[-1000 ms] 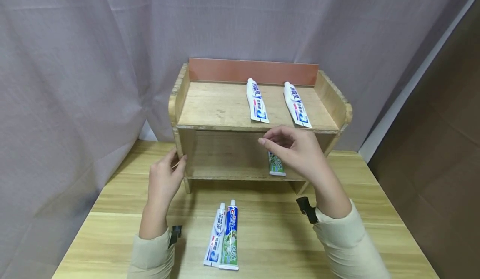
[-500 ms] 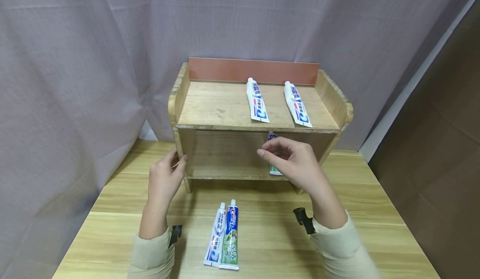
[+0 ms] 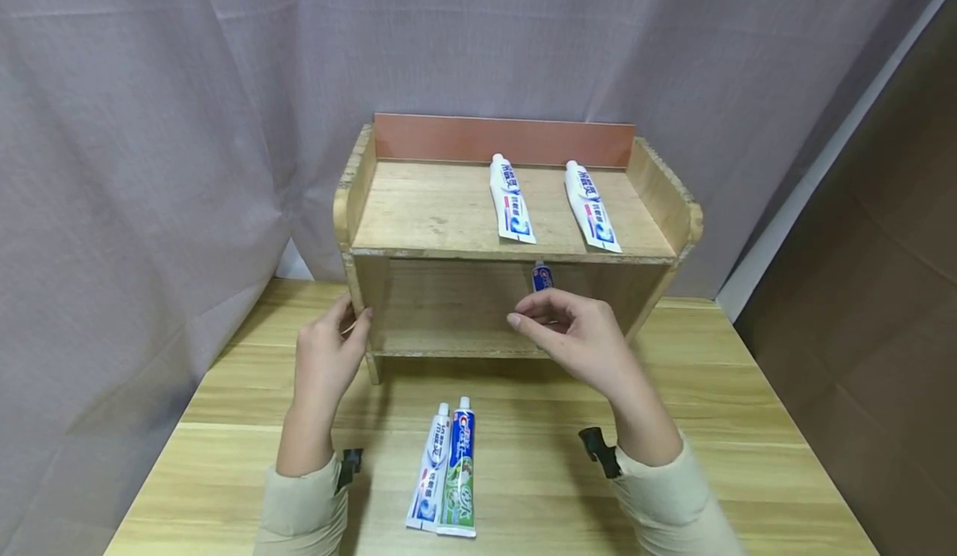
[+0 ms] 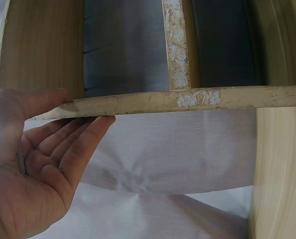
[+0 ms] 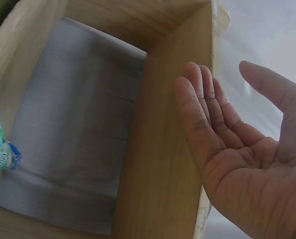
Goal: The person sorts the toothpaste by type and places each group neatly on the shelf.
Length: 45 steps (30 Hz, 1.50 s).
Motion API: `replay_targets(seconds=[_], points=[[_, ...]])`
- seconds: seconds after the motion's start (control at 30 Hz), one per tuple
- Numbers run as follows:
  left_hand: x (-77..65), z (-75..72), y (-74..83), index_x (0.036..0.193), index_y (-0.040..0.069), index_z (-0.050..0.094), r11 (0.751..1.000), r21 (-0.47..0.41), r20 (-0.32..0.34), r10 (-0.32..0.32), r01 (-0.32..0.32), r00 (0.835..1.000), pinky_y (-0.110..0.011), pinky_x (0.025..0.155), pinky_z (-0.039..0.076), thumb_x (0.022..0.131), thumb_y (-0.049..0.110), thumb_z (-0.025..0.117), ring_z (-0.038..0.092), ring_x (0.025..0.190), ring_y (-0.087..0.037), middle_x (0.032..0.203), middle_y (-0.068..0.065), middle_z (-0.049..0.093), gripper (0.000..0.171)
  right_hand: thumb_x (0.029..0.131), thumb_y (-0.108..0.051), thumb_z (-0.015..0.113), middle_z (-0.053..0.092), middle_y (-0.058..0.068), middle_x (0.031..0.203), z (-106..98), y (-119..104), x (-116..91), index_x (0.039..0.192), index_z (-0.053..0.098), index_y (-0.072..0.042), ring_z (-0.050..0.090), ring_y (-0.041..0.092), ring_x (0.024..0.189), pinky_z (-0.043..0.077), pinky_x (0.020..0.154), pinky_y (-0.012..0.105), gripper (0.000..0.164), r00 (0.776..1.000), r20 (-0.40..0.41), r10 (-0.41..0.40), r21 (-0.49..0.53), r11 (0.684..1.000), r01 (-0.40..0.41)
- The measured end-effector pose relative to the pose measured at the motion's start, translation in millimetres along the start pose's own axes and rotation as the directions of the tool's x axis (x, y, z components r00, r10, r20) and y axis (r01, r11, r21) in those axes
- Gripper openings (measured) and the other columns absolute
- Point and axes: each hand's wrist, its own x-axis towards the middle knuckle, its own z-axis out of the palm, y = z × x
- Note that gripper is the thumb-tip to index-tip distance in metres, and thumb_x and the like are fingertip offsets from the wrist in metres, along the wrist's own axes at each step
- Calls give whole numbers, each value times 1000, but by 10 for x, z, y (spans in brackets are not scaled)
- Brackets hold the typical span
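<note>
A two-tier wooden shelf (image 3: 426,215) stands on the table. My left hand (image 3: 329,352) holds the front edge of its left side panel (image 4: 138,102), thumb on one face and fingers on the other. In front of the lower tier hovers my right hand (image 3: 579,332), fingers loosely bent and nothing between them. Behind it, a blue-and-green toothpaste tube (image 3: 542,277) lies on the lower tier, mostly hidden in the head view. Two white toothpaste tubes rest on the upper tier, one near the middle (image 3: 512,203) and one to the right (image 3: 594,211).
On the table before the shelf, a white toothpaste tube (image 3: 429,477) and a blue-and-green toothpaste tube (image 3: 458,473) lie side by side, touching. Grey curtain (image 3: 478,32) hangs behind the shelf, and a brown panel (image 3: 860,290) stands at the right.
My right hand has moved down and slightly left, away from the upper tier's edge. The lower tube's blue cap end has come into sight while its green end is now covered. My left hand stays put.
</note>
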Motion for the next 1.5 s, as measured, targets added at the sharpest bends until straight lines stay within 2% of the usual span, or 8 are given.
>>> replay_targets(seconds=[0.47,0.8,1.0,1.27,1.5], points=[[-1,1,-2,125,1,67,1000,-5,-3,12,-12,1000,-35,77,64,97,15,67,72,100,-35,113,-21,72,31,89,-36,78,73,-4,93,87,87,-95,101,74,-16,69,13,84,64,74,31,23,1000,10,-3,0,1000,3],[2,0,0,126,1,67,1000,0,7,-2,2,1000,-35,79,64,98,16,66,72,102,-35,114,-21,71,31,88,-40,78,74,-3,92,204,325,-209,102,74,-16,70,14,82,63,73,27,28,999,29,32,41,999,-33],[-3,0,-3,125,2,67,1000,-2,6,-3,3,1000,-36,79,64,98,16,67,72,102,-35,114,-21,71,31,87,-36,80,74,2,94,326,471,-279,103,73,-10,70,18,82,64,73,29,31,995,73,61,129,989,-70],[7,-4,6,125,2,67,1000,10,1,3,-3,1000,-36,79,64,98,17,66,71,103,-34,114,-20,71,31,86,-35,81,74,2,95,436,581,-338,102,74,-9,70,16,81,64,72,27,31,996,67,67,135,988,-76],[3,3,-4,124,2,68,1000,7,-2,6,-6,1000,-36,78,64,98,17,67,72,102,-34,114,-20,72,30,85,-34,82,74,2,94,517,622,-394,101,74,-9,71,16,81,63,73,26,31,990,51,129,151,979,-135]])
